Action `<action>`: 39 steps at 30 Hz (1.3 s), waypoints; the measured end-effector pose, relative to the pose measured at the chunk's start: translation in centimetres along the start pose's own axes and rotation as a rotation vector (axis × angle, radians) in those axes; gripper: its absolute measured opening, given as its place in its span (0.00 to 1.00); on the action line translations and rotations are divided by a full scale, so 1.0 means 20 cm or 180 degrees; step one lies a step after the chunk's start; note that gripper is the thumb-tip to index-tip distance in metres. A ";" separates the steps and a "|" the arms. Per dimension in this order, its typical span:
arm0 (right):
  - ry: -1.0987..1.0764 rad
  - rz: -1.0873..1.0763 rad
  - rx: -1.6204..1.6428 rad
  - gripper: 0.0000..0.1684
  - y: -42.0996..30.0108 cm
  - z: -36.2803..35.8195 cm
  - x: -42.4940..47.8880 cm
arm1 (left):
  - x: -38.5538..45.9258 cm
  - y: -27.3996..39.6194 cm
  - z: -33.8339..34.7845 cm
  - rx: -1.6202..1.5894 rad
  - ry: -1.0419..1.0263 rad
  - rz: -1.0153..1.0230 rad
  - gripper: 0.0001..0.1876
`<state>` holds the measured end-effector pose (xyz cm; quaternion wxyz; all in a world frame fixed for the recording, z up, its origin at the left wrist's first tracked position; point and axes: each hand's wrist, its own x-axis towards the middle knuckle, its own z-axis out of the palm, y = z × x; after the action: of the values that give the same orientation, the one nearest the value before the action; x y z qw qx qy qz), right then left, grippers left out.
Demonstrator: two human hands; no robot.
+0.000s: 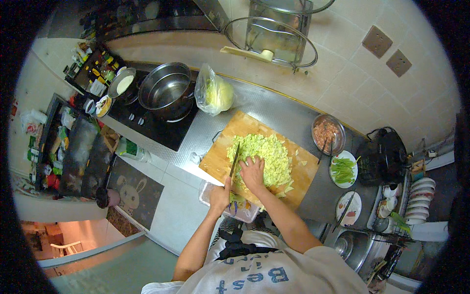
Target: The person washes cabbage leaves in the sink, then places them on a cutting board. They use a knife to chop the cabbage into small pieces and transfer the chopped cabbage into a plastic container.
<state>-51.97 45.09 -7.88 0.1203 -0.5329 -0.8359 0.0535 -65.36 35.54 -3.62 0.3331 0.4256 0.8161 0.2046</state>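
Observation:
A large heap of chopped cabbage (273, 158) lies on a wooden cutting board (244, 123) before me. My left hand (219, 197) grips the handle of a kitchen knife (235, 160), whose blade stands at the heap's left edge. Fingers spread, my right hand (252, 172) rests on the cabbage just right of the blade; whether it pinches any pieces cannot be told. Under the board's near edge, a clear plastic container (246, 214) with vegetable scraps is partly hidden by the board and my left hand.
Behind the board stands a cabbage in a plastic bag (214, 92). A large steel pot (167, 88) sits on the black cooktop (154, 126) at left. To the right are a bowl of minced meat (326, 134), a plate of green vegetables (343, 169) and a plate with chopsticks (349, 208).

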 end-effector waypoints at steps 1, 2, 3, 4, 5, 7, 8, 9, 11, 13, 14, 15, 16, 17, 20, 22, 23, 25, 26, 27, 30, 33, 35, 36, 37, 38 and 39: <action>-0.0027 0.0013 -0.0037 0.20 0.00 0.01 0.01 | -0.01 -0.03 0.04 0.0004 0.0043 -0.0009 0.44; -0.0053 0.0028 -0.0075 0.19 0.01 0.02 0.01 | -0.02 -0.07 0.10 0.0009 0.0086 -0.0016 0.44; -0.0043 -0.0003 -0.0038 0.19 0.01 0.01 0.01 | -0.03 -0.07 0.12 0.0014 0.0122 -0.0023 0.44; -0.0032 -0.0035 -0.0001 0.18 0.01 0.01 0.00 | -0.02 -0.06 0.14 -0.0100 -0.0061 -0.0279 0.44; -0.0022 -0.0067 0.0036 0.18 0.01 0.00 0.00 | 0.01 -0.06 0.15 -0.0055 -0.0141 -0.0322 0.44; 0.0043 -0.0071 0.0107 0.17 0.01 -0.01 -0.01 | 0.03 0.04 0.09 0.0030 -0.0295 -0.0417 0.44; 0.0125 -0.0085 0.0163 0.17 0.00 -0.01 -0.02 | 0.03 0.02 0.08 0.0003 -0.0281 -0.0402 0.44; 0.0229 -0.0098 0.0202 0.17 0.01 -0.02 -0.01 | 0.05 0.02 0.05 -0.0034 -0.0262 -0.0362 0.44; 0.0368 -0.0065 0.0332 0.18 0.05 0.00 0.01 | 0.05 0.03 0.03 -0.0090 -0.0280 -0.0270 0.44; 0.0379 -0.0037 0.0356 0.18 0.07 0.02 -0.01 | -0.04 0.09 -0.07 -0.0067 -0.0395 -0.0200 0.43; 0.0333 -0.0065 0.0308 0.19 0.08 0.02 -0.02 | -0.07 0.09 -0.09 0.0121 -0.0462 -0.0274 0.42; 0.0306 -0.0102 0.0246 0.19 0.08 0.01 -0.02 | -0.07 0.08 -0.08 0.0210 -0.0483 -0.0243 0.42; 0.0330 -0.0115 0.0279 0.18 0.08 0.01 -0.02 | -0.07 0.06 -0.06 0.0301 -0.0506 -0.0210 0.42; 0.0370 -0.0159 0.0275 0.17 0.07 0.01 -0.02 | -0.08 0.04 -0.05 0.0393 -0.0531 -0.0176 0.42; 0.0537 -0.0243 0.0258 0.15 0.09 0.06 -0.03 | -0.07 0.02 0.06 0.0334 -0.0398 -0.0305 0.43; 0.0466 -0.0257 0.0208 0.15 0.08 0.06 -0.03 | -0.08 0.04 0.11 0.0356 -0.0097 -0.0175 0.44; 0.0432 -0.0265 0.0183 0.15 0.08 0.06 -0.03 | -0.07 0.05 0.12 0.0367 0.0054 -0.0107 0.44; 0.0428 -0.0193 0.0409 0.15 0.09 0.05 -0.03 | -0.03 0.08 0.09 0.0151 -0.0353 -0.0311 0.46; 0.0434 -0.0167 0.0520 0.15 0.10 0.04 -0.03 | 0.00 0.09 0.06 0.0037 -0.0546 -0.0408 0.46; 0.0532 -0.0182 0.0520 0.15 0.09 0.01 -0.04 | 0.02 0.09 0.03 -0.0094 -0.0706 -0.0517 0.47; 0.0749 -0.0119 0.0534 0.15 0.10 -0.05 -0.06 | -0.02 0.06 -0.02 -0.0092 -0.0669 -0.0409 0.46; 0.0465 -0.0228 0.0452 0.15 0.15 0.01 -0.06 | -0.07 0.06 -0.03 0.0083 -0.0554 -0.0073 0.44; 0.0430 -0.0229 0.0394 0.15 0.15 0.04 -0.06 | -0.07 0.04 0.01 0.0183 -0.0319 0.0192 0.44; 0.0391 -0.0232 0.0373 0.15 0.14 0.05 -0.06 | -0.06 0.01 0.06 0.0217 -0.0378 0.0155 0.44; 0.0347 -0.0233 0.0351 0.15 0.14 0.06 -0.07 | -0.05 -0.02 0.10 0.0249 -0.0441 0.0115 0.44; 0.0321 -0.0245 0.0332 0.15 0.14 0.07 -0.07 | -0.05 -0.05 0.14 0.0284 -0.0506 0.0076 0.44; 0.0355 -0.0233 0.0343 0.14 0.14 0.08 -0.06 | -0.06 -0.03 0.15 0.0267 -0.0399 0.0035 0.44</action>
<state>-49.42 45.20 -10.13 0.1970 -0.4968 -0.8428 0.0642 -63.02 34.38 -5.63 0.3643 0.4556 0.7992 0.1449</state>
